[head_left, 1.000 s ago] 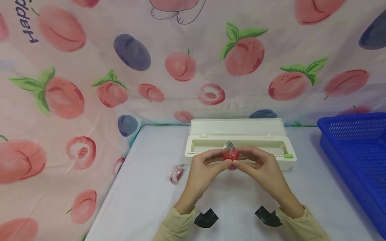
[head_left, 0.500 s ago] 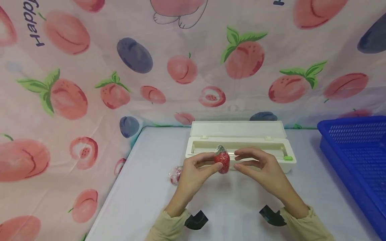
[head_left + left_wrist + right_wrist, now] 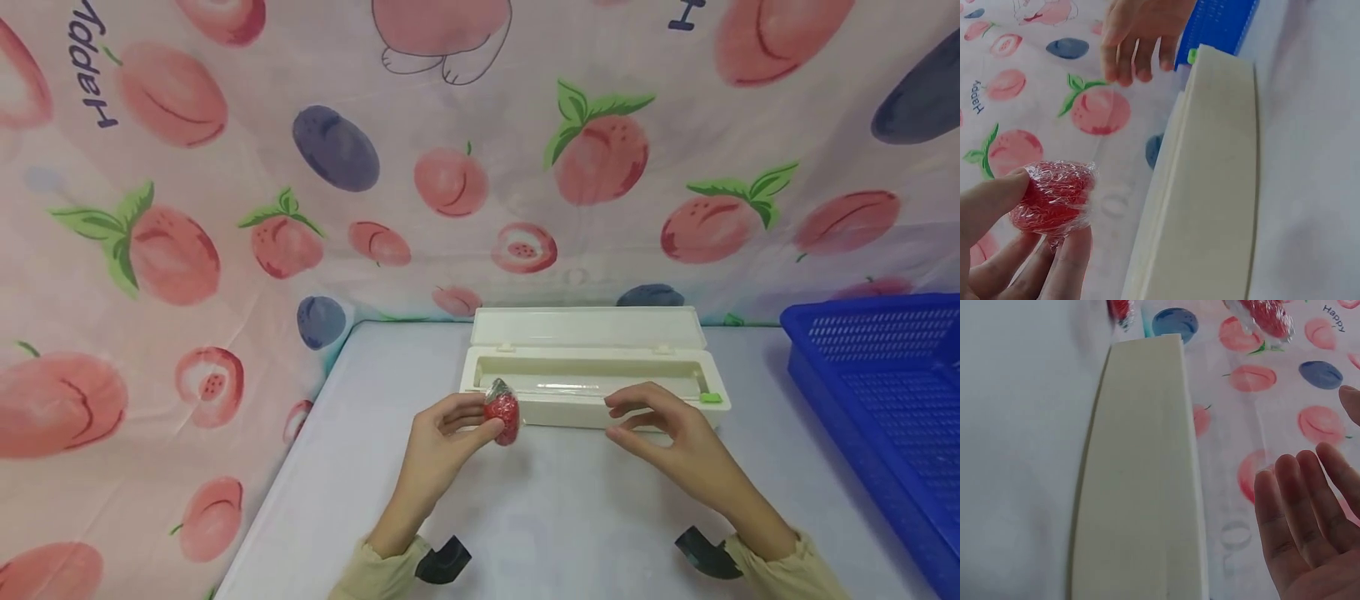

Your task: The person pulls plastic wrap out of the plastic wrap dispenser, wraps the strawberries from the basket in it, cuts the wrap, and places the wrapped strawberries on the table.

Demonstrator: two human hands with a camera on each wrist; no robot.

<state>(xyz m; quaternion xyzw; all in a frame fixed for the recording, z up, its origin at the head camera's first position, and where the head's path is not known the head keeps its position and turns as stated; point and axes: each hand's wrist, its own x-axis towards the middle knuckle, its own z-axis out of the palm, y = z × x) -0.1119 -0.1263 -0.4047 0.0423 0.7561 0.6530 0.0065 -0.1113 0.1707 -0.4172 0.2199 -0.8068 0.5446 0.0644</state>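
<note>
My left hand (image 3: pixel 431 450) pinches a red rounded item in crinkled clear film (image 3: pixel 504 415) between thumb and fingers, above the table in front of the white box. A twist of film pokes up from its top; what the red item is, I cannot tell. In the left wrist view the wrapped red item (image 3: pixel 1057 194) shows film bunched round it. My right hand (image 3: pixel 675 437) hovers before the right part of the box, holding nothing, its fingers relaxed and apart from the thumb. A second film-wrapped red item (image 3: pixel 1121 309) lies on the table, hidden behind my left hand in the head view.
The long white cling film dispenser box (image 3: pixel 585 414) stands at the back with its lid (image 3: pixel 585 327) up and a green slider (image 3: pixel 709 398) at its right end. To the right is a blue perforated basket (image 3: pixel 847 400). A fruit-printed cloth (image 3: pixel 450 250) hangs behind.
Both hands were on the wrapped item; my right hand has let go and moved right. My left hand has carried the item left and slightly down, over the second wrapped one.
</note>
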